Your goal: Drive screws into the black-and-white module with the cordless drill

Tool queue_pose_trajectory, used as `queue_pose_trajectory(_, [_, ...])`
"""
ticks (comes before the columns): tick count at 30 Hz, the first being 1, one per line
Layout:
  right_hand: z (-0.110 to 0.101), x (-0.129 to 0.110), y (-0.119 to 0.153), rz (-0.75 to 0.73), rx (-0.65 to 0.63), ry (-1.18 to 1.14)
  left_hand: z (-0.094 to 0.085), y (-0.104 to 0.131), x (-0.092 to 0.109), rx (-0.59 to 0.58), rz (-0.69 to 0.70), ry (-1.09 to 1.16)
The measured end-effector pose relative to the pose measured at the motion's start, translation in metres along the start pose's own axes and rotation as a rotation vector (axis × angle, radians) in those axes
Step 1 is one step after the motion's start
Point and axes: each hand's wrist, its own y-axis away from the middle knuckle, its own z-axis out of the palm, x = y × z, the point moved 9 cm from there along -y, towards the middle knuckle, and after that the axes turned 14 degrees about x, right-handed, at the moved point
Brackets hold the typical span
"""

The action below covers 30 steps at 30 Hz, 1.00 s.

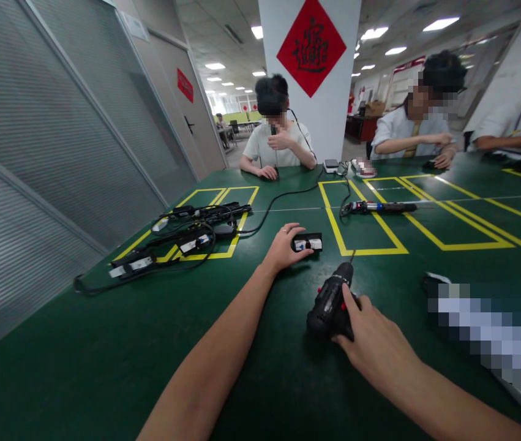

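My left hand (284,248) has its thumb and fingers curled around the left end of a small black box (316,243) with a white and blue face, resting on the green table. Wrapped around the grip of a black cordless drill (331,300) is my right hand (374,331), with the index finger along the drill's side. The drill has red buttons, and its thin bit (353,256) points away from me, to the right of the box and apart from it. My palm hides most of the drill's handle.
Black cabled devices (196,236) lie at the left inside yellow tape outlines. A soldering-iron-like tool (382,207) lies beyond the drill. A blurred-out white object (494,343) lies at the right. Across the green table (104,361), several people in headsets sit working.
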Motion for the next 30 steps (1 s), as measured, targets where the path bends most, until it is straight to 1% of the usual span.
queue_pose_trajectory(3, [-0.01, -0.01, 0.005, -0.034, 0.01, 0.017, 0.0, 0.002, 0.019, -0.06, 0.194, -0.121])
queue_pose_trajectory(6, [-0.025, -0.015, 0.001, -0.058, 0.057, 0.035, 0.005, 0.003, 0.027, -0.115, 0.292, -0.188])
queue_pose_trajectory(8, [-0.034, -0.015, -0.011, -0.072, 0.088, 0.038, 0.006, 0.003, 0.029, -0.123, 0.316, -0.218])
queue_pose_trajectory(11, [-0.037, -0.011, -0.047, -0.075, 0.131, 0.045, 0.007, 0.005, 0.031, -0.124, 0.336, -0.248])
queue_pose_trajectory(13, [-0.033, -0.01, -0.075, -0.074, 0.17, 0.048, 0.008, 0.006, 0.032, -0.134, 0.342, -0.265])
queue_pose_trajectory(15, [-0.023, -0.012, -0.102, -0.077, 0.21, 0.035, 0.01, 0.008, 0.032, -0.145, 0.345, -0.282])
queue_pose_trajectory(18, [-0.003, -0.011, -0.128, -0.038, 0.241, 0.016, 0.012, 0.01, 0.031, -0.159, 0.349, -0.31])
queue_pose_trajectory(21, [0.018, -0.008, -0.139, -0.021, 0.215, -0.012, 0.015, 0.01, 0.029, -0.171, 0.346, -0.335])
queue_pose_trajectory(23, [0.026, -0.005, -0.141, -0.023, 0.194, -0.029, 0.016, 0.01, 0.028, -0.173, 0.34, -0.34])
queue_pose_trajectory(30, [0.03, 0.0, -0.142, -0.025, 0.169, -0.061, 0.016, 0.009, 0.028, -0.159, 0.285, -0.294])
